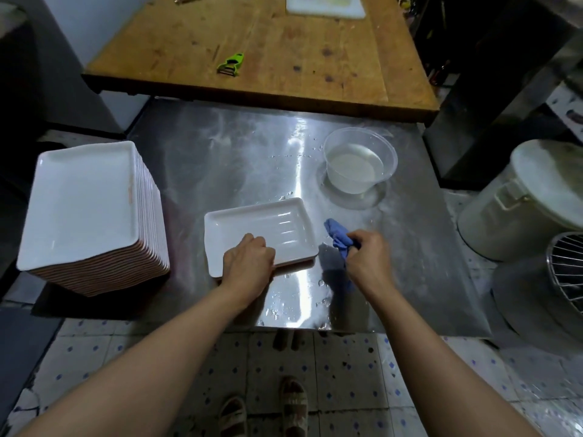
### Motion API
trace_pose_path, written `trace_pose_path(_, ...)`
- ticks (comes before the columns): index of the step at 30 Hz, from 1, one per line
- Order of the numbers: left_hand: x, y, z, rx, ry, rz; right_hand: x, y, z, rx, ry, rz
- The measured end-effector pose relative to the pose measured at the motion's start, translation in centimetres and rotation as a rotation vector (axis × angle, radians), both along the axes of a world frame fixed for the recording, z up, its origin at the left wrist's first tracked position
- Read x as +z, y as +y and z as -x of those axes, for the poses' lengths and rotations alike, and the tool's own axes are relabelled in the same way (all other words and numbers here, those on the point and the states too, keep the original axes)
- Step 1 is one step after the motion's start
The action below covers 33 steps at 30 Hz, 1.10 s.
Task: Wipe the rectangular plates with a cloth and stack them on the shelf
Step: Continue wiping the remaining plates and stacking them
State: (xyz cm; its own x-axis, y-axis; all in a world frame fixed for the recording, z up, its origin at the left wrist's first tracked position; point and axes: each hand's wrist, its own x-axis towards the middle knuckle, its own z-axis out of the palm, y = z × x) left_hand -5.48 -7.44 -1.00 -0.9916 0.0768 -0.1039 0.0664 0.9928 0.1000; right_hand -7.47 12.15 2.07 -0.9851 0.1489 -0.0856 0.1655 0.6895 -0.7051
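Observation:
A single white rectangular plate [268, 225] lies flat on the steel table [239, 159], near its front edge. My left hand [247, 260] grips the plate's near rim, fingers curled over the edge. Just right of the plate, my right hand [367, 255] holds a bunched blue cloth [336, 236] above the wet table surface; the cloth is beside the plate, apart from it. A tall stack of several white rectangular plates [85, 203] stands at the table's left side.
A clear round tub of water [359, 165] sits at the table's back right. Behind it a wooden table [252, 42] carries a green peeler [232, 64] and a white board [325, 6]. A lidded bucket [520, 200] and a wire basket [568, 266] stand at the right.

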Motion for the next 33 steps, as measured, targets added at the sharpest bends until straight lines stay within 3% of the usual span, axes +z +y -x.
trace_pose_path(6,0.3,0.0,-0.3,-0.102,0.001,0.034,-1.3,0.6,-0.3,-0.064,-0.027,0.064)
trace_pose_path(14,2.9,-1.1,-0.7,-0.181,0.340,-0.074,-0.2,0.9,-0.1,-0.093,0.009,0.132)
trace_pose_path(20,5.0,-1.1,0.4,-0.118,0.405,-0.107,1.5,0.9,-0.1,-0.121,0.034,0.176)
trace_pose_path(23,7.4,0.1,0.7,0.005,0.432,-0.268,3.7,1.2,0.0,-0.180,0.086,0.213)
trace_pose_path(28,12.2,3.3,1.8,0.124,0.406,-0.741,8.5,1.4,-0.5,-0.191,0.361,0.202)
trace_pose_path(33,15.5,5.9,2.5,0.252,0.289,-1.102,13.2,1.8,-0.1,-0.141,0.570,0.258)
